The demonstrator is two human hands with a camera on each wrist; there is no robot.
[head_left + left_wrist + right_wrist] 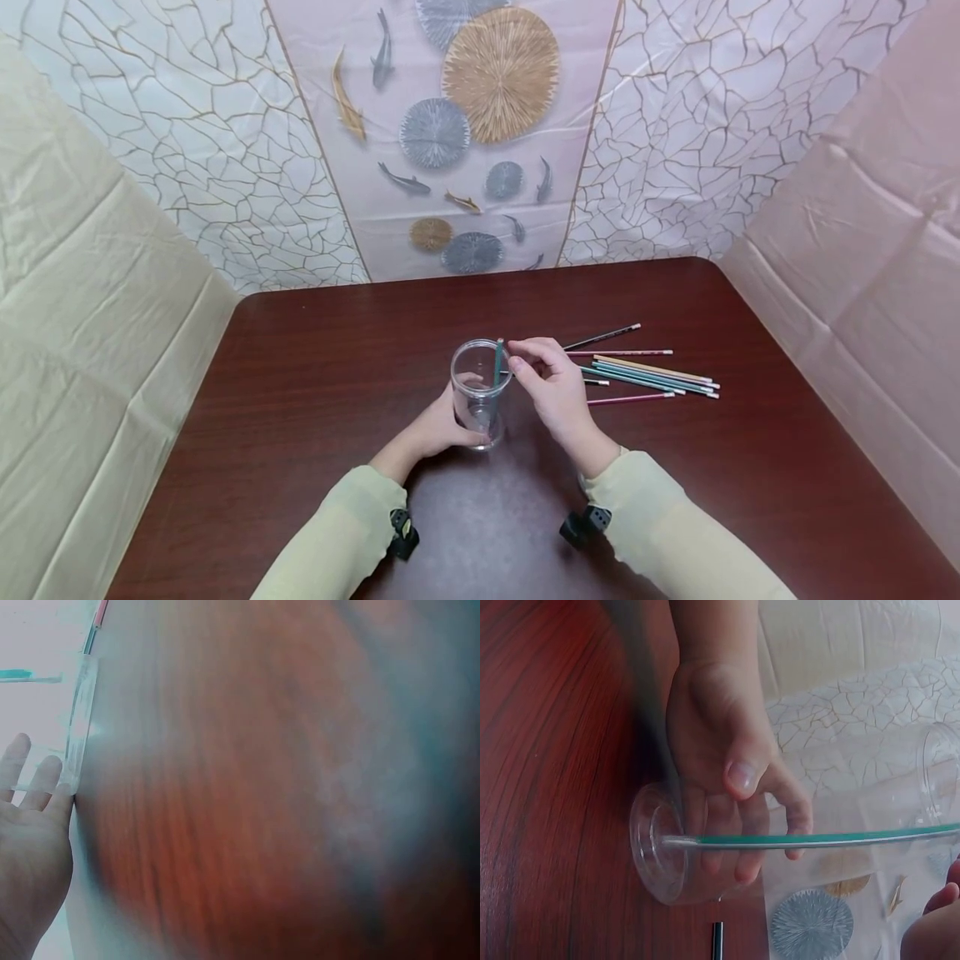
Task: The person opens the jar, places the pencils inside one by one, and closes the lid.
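Note:
In the head view my left hand (442,421) holds a clear cup (480,410) that stands upright on the table, fingers round its far side and thumb low on the near side. Inside the cup a green pencil (498,365) leans against the right side of the rim. The right wrist view shows this pencil's silvery end near the cup's base. Beside the rim hovers my right hand (555,387), thumb and forefinger slightly bent and close to the pencil's top, with a small gap. Nothing shows between them. Only part of the right hand appears in the right wrist view.
Several loose pencils (652,375), green, yellow, pink and black, lie on the dark red-brown table (322,367) right of the cup, some partly behind my right hand. Patterned cloth (495,208) hangs behind the table, with pale cloth walls on both sides.

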